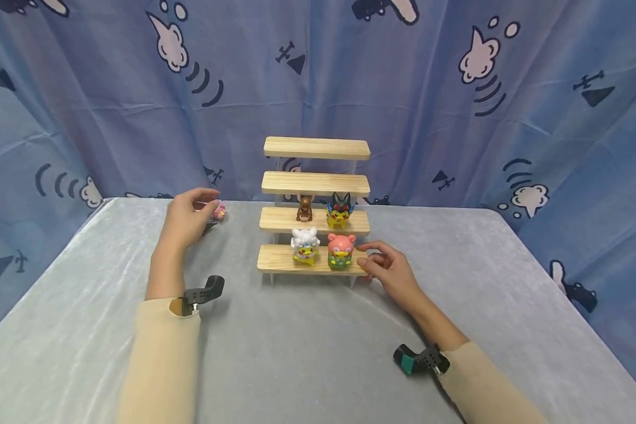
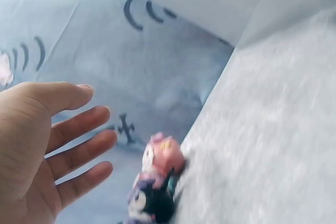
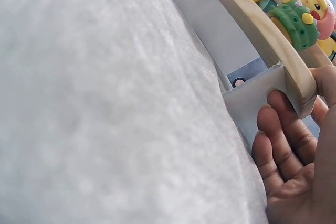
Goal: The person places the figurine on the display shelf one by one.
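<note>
My left hand (image 1: pixel 184 217), fingers spread and slightly bent, hovers at the back left. Beside its fingertips, in the left wrist view, stand a pink figurine (image 2: pixel 167 153) and a dark-headed figurine (image 2: pixel 157 203), with nothing in the hand. My right hand (image 1: pixel 389 271) grips the right end of the lowest board of a tiered wooden display shelf (image 1: pixel 275 259); three fingers reach under the board by its clear support. On that board sit a white-hooded yellow figurine (image 1: pixel 305 247) and a pink-hooded figurine (image 1: pixel 341 252). One board higher are a brown figurine (image 1: pixel 304 209) and a black-hooded yellow figurine (image 1: pixel 340 211).
The upper boards (image 1: pixel 316 147) of the shelf carry no figurines. A grey cloth (image 1: pixel 297 353) covers the table. Right behind its back edge hangs a blue patterned curtain (image 1: pixel 318 76). Black wrist cameras (image 1: pixel 421 359) sit at both sleeves.
</note>
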A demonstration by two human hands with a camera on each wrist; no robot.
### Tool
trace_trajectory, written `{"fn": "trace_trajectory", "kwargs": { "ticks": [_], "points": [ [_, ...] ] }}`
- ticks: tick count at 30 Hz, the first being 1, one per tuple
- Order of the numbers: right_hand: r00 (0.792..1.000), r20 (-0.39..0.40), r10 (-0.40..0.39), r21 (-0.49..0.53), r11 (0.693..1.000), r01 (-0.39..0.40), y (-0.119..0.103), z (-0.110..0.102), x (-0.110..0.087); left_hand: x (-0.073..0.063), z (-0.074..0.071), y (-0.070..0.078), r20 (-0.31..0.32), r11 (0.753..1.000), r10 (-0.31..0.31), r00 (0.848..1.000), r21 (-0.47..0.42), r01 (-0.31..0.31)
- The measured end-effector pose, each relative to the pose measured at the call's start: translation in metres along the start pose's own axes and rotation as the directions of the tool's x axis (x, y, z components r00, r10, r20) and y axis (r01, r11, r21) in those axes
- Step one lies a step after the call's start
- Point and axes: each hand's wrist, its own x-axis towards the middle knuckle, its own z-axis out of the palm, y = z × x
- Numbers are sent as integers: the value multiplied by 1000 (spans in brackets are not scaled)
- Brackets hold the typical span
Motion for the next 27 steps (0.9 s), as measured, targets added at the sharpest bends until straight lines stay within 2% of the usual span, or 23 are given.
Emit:
{"fn": "trace_trajectory", "kwargs": {
  "ticks": [5,9,12,17,20,27],
  "points": [
    [1000,5,-15,3,1000,15,1,0,1,-1,-5,-14,-61,998,-64,996,10,65],
    [1000,5,-16,2,1000,16,1,-1,1,-2,-4,-21,-116,991,-130,985,1,131],
    [1000,5,-16,4,1000,16,1,-1,1,-2,-3,-25,-130,984,-176,976,-15,175],
    [1000,8,-14,12,1000,13,1,-1,1,-2,-1,-28,-113,965,-261,959,-38,258],
    [1000,9,-11,15,1000,11,1,-1,0,-2,0,-31,-88,956,-292,952,-39,290],
    [1000,6,-6,11,1000,6,0,-1,0,-3,4,-40,3,952,-301,954,-63,301]
  ]
}}
